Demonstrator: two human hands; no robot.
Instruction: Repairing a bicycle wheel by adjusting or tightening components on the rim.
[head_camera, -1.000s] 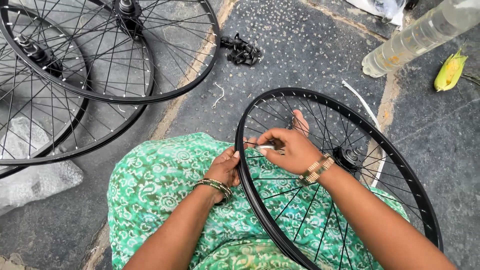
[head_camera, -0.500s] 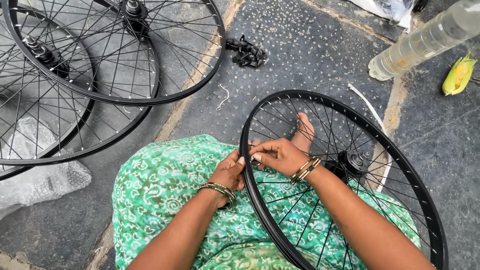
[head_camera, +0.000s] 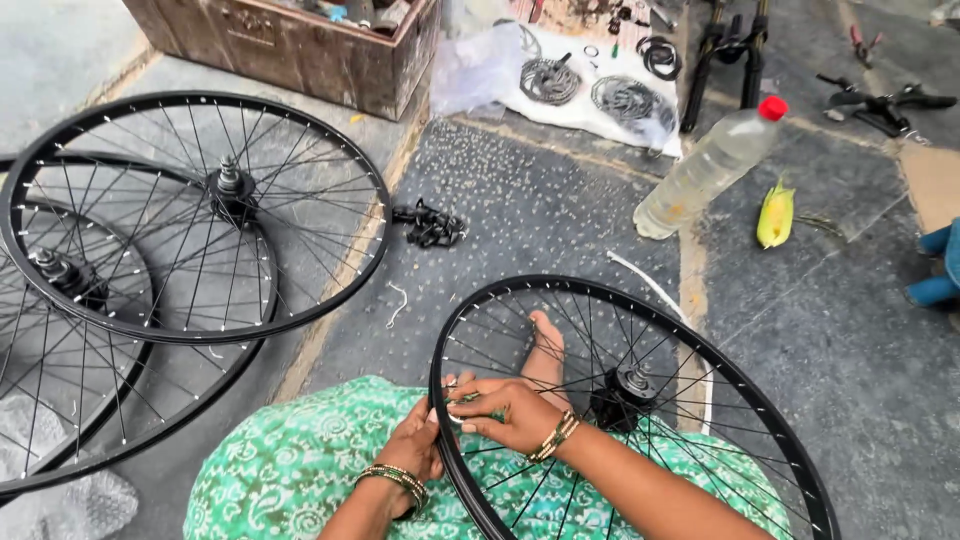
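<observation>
While the black bicycle wheel (head_camera: 640, 400) stands tilted across the green-patterned lap (head_camera: 290, 470) in the lower middle of the frame, both hands meet at its near-left rim, so the work in hand looks like seating or tightening a spoke end at the rim. The right hand (head_camera: 505, 412) reaches through from the spoke side, wrist bent and bangles showing, its fingertips (head_camera: 462, 400) pressed together in a pinch on something small and pale at the rim; what exactly it is cannot be told. The left hand (head_camera: 418, 447) sits on the outer side of the rim, fingers curled against it to steady it, though whether they close fully round is hidden. A bare foot (head_camera: 547, 345) shows through the spokes, just left of the hub (head_camera: 625, 392).

Two more black wheels (head_camera: 190, 215) lie overlapping at the left, a clear plastic bottle (head_camera: 710, 165) at upper right. Any next turn calls for a steady rim and a fine fingertip twist.
</observation>
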